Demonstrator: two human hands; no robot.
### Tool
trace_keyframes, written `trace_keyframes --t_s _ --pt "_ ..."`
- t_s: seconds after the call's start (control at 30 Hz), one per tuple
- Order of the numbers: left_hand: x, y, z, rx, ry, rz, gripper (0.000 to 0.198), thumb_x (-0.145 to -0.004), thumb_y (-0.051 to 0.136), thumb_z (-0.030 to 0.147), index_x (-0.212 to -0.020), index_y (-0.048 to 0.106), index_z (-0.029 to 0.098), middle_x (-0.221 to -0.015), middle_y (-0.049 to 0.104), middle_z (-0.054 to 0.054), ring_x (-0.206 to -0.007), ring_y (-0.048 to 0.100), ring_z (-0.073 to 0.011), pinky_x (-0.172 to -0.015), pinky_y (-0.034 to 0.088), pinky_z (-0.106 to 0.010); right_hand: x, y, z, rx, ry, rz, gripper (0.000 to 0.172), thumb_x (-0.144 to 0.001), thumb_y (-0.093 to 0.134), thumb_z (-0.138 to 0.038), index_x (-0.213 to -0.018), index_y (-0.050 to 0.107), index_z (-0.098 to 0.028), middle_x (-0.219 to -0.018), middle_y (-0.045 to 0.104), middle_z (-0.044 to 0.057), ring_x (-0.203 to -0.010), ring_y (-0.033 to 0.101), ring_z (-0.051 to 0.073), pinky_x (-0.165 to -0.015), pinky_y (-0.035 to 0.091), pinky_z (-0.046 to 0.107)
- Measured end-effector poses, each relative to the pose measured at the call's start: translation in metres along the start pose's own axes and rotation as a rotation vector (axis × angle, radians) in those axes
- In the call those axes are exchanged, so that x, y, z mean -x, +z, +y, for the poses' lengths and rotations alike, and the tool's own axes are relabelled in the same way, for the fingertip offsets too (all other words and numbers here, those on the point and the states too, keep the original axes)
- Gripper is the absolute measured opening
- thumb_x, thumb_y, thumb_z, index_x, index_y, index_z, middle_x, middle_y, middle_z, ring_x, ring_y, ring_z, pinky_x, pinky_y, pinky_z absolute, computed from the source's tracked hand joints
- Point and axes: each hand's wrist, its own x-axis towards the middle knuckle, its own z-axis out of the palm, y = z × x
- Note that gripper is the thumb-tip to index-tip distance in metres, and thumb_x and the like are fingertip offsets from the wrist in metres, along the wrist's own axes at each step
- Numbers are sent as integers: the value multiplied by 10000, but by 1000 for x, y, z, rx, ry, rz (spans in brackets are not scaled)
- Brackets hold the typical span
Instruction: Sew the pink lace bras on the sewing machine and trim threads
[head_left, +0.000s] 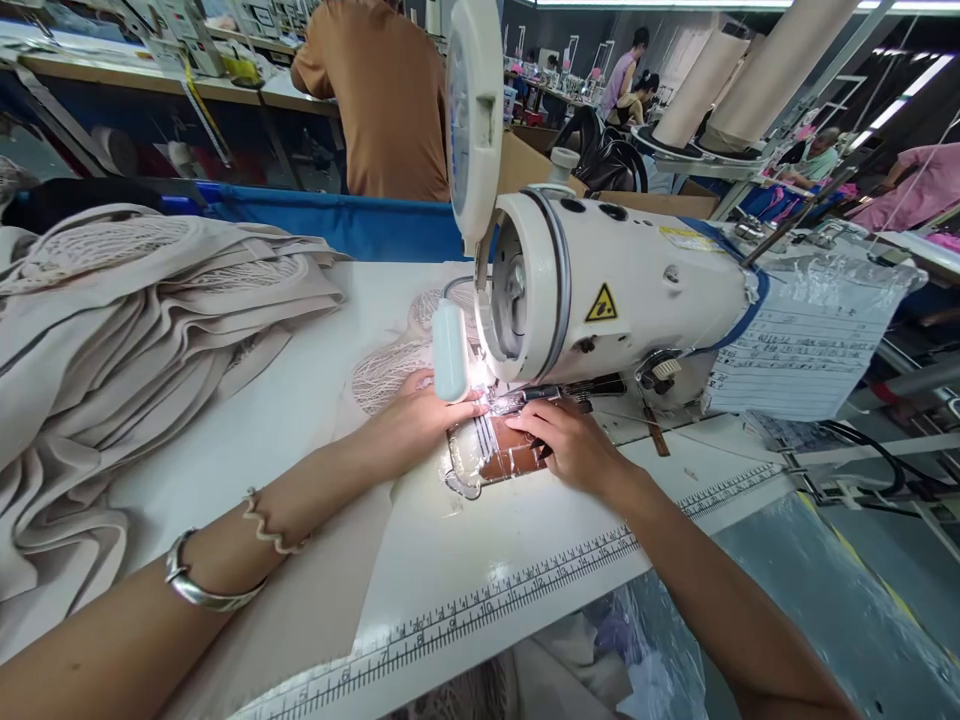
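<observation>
Tight quarters beside the sewing machine (630, 285)!
Left hand (424, 418), fingers outstretched, rests over beige fabric (386, 378); right hand (576, 445) curls, grip unclear; bare tabletop (442, 545) runs to the front-edge ruler strip (534, 583).

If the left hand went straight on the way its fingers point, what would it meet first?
The left hand would probably meet the presser-foot assembly of the sewing machine first, though glare leaves depth there unclear.
</observation>
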Motion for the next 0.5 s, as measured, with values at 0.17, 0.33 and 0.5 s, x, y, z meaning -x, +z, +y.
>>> trace_keyframes --t_s 0.17,0.33,0.5 --pt "-3 3 6 -44 -412 141 387 -1037 325 367 -1121 664 201 -1087 667 -118 -979 616 -298 -844 512 -446 -2 0 2 -39 16 -44 461 -799 424 30 -1104 682 -199 -987 696 58 -845 612 190 -725 496 310" --pt "16 -5 -5 -144 -510 176 395 -954 475 313 -1302 564 148 -1227 609 -188 -1157 560 -372 -973 458 -524 -6 -16 -9 -91 -18 -123 466 -726 406 47 -1026 688 -172 -922 656 82 -843 596 207 -717 499 319" --pt "93 -61 -32 -274 -601 391 648 -926 557 383 -1465 355 85 -1548 362 -225 -1451 312 -360 -1186 284 -505 20 -32 -34 -132 -35 -106 579 -600 367 36 -1051 655 -186 -821 668 45 -706 628 174 -615 498 261"
